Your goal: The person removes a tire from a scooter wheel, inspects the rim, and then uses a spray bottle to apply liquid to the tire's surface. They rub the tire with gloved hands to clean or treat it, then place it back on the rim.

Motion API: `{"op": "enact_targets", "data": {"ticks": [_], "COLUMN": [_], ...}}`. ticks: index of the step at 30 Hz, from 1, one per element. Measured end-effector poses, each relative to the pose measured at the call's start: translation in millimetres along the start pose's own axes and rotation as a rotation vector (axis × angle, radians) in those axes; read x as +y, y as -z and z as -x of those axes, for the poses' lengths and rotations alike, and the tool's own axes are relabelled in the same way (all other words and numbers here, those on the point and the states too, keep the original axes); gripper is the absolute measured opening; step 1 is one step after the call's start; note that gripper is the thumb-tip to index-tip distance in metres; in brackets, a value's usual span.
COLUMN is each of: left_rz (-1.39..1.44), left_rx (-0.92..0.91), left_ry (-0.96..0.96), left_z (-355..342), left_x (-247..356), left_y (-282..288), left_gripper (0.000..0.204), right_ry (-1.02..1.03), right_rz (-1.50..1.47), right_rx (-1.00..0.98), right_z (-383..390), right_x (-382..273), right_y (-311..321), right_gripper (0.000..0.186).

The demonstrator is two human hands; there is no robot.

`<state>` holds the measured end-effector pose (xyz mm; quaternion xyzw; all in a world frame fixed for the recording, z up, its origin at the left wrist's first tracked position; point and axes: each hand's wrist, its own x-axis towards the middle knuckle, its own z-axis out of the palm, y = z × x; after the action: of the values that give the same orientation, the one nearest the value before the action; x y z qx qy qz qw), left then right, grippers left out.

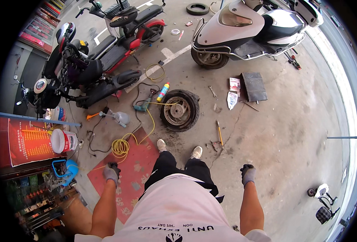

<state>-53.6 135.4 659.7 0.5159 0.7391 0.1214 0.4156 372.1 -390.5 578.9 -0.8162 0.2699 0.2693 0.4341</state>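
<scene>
Head view: stood with left hand (112, 172) and right hand (248, 174) curled, apparently empty, and possibly risked tripping by snagging a shoe (162, 145) on coiled yellow hose (120, 153).

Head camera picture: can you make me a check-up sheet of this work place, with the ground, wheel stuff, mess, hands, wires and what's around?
Surface: grey concrete floor, stained and cracked; red mat at lower left.
Job's things: wheel with tyre, lying flat ahead of the shoes; spanner and yellow-handled tool to its right.
Clutter: papers beside a dark flat box; yellow-and-blue can.
Hands: left hand and right hand gloved, apart, fingers apparently curled; nothing seen held.
Cables: yellow hose, coiled partly on the mat, one end over the wheel.
Surroundings: white scooter, loose tyre, white-and-red bucket.
</scene>
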Motion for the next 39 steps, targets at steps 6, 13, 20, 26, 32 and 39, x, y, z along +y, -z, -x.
{"op": "enact_targets", "data": {"ticks": [6, 13, 20, 26, 32, 39], "left_rz": [-0.102, -0.146, 0.231, 0.186, -0.230, -0.361], "left_rx": [0.058, 0.064, -0.174, -0.131, 0.007, 0.087], "left_ry": [-0.230, -0.134, 0.046, -0.015, -0.142, -0.335], "left_z": [2.4, 12.8, -7.3, -11.9, -58.3, -54.1], "left_x": [-8.8, 7.5, -21.6, -26.2, -52.3, -17.4], "left_y": [3.7, -8.3, -1.2, -20.1, -4.0, -27.5], "left_gripper": [0.025, 0.037, 0.030, 0.024, 0.035, 0.054], "right_ry": [0.043, 0.158, -0.073, 0.154, 0.190, 0.194], "right_rz": [-0.008, 0.040, 0.045, 0.467, 0.468, 0.249], "right_rx": [-0.008, 0.003, -0.011, 0.090, 0.083, 0.096], "right_z": [-0.1, 7.6, 17.2, -20.4, 15.3, 29.1], "right_x": [-8.7, -26.3, -28.3, 30.2, -15.1, -37.8], "right_y": [-4.0, -9.8, -9.0, 3.7, 2.3, 1.1], "right_gripper": [0.015, 0.036, 0.038, 0.036, 0.030, 0.034]}}
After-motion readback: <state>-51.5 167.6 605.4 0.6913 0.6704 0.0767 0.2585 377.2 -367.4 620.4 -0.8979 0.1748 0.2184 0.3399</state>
